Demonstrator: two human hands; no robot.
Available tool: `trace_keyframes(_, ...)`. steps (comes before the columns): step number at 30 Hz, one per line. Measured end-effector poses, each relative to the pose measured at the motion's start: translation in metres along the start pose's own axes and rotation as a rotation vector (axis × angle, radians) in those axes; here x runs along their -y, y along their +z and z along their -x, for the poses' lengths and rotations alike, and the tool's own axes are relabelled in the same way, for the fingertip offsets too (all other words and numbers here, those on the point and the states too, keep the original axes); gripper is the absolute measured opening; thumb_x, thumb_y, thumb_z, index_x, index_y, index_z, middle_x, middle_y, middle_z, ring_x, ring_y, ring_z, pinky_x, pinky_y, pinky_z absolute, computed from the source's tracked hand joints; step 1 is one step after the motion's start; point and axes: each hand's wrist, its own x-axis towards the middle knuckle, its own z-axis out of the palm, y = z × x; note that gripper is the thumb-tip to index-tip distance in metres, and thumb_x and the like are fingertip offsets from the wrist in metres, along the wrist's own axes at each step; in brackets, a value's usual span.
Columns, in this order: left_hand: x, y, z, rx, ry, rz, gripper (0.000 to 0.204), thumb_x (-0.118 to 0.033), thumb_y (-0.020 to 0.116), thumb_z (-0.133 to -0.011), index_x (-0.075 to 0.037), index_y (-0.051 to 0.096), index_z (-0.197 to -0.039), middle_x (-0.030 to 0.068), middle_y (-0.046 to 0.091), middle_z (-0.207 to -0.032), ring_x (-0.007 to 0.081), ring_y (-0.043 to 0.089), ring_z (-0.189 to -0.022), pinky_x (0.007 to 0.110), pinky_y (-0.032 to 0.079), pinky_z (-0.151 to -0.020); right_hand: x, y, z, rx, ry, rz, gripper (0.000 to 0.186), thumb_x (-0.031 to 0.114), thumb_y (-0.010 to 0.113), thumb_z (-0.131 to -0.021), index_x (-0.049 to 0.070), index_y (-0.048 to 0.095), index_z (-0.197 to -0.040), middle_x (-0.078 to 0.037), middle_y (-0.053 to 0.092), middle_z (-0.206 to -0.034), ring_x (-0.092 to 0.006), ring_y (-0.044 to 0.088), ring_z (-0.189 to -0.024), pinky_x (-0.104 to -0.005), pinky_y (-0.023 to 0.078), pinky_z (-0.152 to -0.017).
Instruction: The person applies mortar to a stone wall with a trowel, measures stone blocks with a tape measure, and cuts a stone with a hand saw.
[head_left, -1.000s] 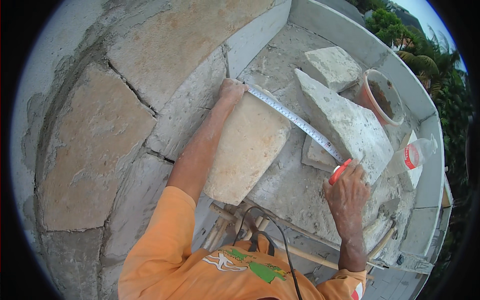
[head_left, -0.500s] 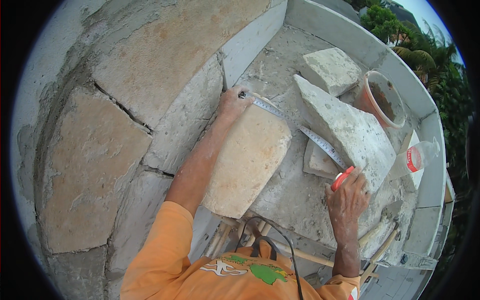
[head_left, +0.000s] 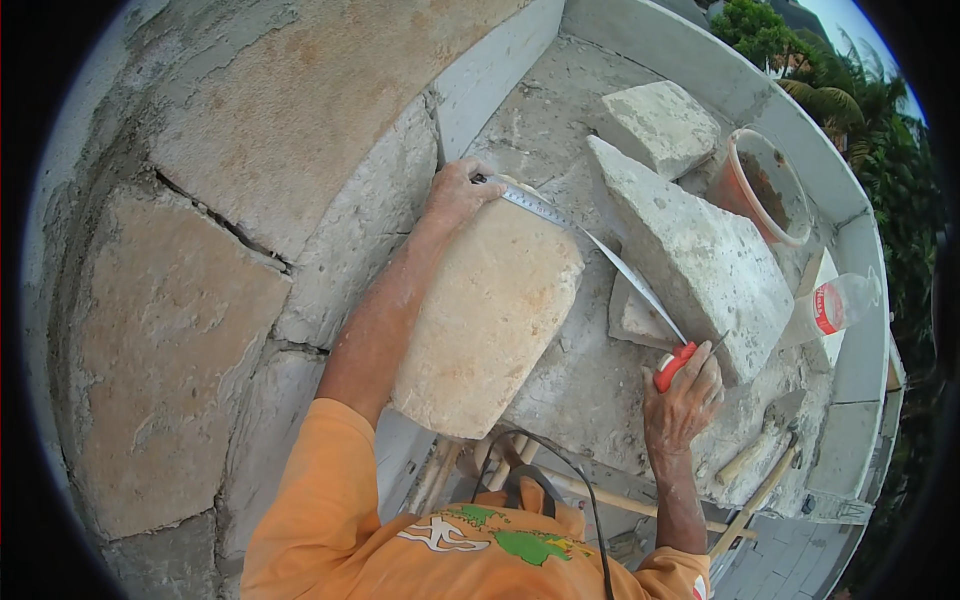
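Note:
A tan stone slab lies before me, with the blade of a tape measure stretched across its far end. At the slab's far left corner my left hand is closed on the blade's hooked end. The blade runs right, past the slab's edge, to its red case. My right hand is closed round that case. A thin dark pointed thing sticks out by its fingers; I cannot tell its kind. Just beyond the right hand lies a large whitish stone slab.
Behind are another stone block and a mortar-stained bucket. A plastic bottle lies at the right, with wooden-handled tools nearer. A stone-clad wall rises on the left, and a low block wall curves round the far side.
My right hand has moved slightly left and down with the case, and the blade has twisted and pulled straighter. The thin pointed thing now shows by the right fingers. My left hand stays at the corner.

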Motion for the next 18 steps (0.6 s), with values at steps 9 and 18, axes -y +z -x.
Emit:
trace_keyframes(9, -0.007, -0.008, -0.004, 0.112, -0.005, -0.018, 0.031, -0.018, 0.081, -0.077, -0.002, 0.072, -0.102, 0.0147, 0.071, -0.099, 0.0235, 0.065, -0.095, 0.035, 0.049, -0.086, 0.019, 0.030, 0.011, -0.028, -0.014, -0.044, 0.093, 0.038, 0.083, -0.074, -0.010, 0.041, -0.142, -0.024, 0.050, -0.128, -0.0382, 0.050, -0.120, -0.0508, 0.038, -0.100)
trace_keyframes(18, -0.004, -0.009, -0.003, 0.125, 0.010, 0.031, 0.028, -0.019, 0.080, -0.079, -0.003, 0.070, -0.100, 0.0132, 0.070, -0.096, 0.0220, 0.064, -0.091, 0.036, 0.049, -0.085, 0.019, -0.001, -0.008, -0.170, -0.116, -0.352, 0.044, 0.003, 0.065, -0.090, -0.008, 0.052, -0.131, -0.023, 0.060, -0.110, -0.0351, 0.061, -0.100, -0.0455, 0.049, -0.082)
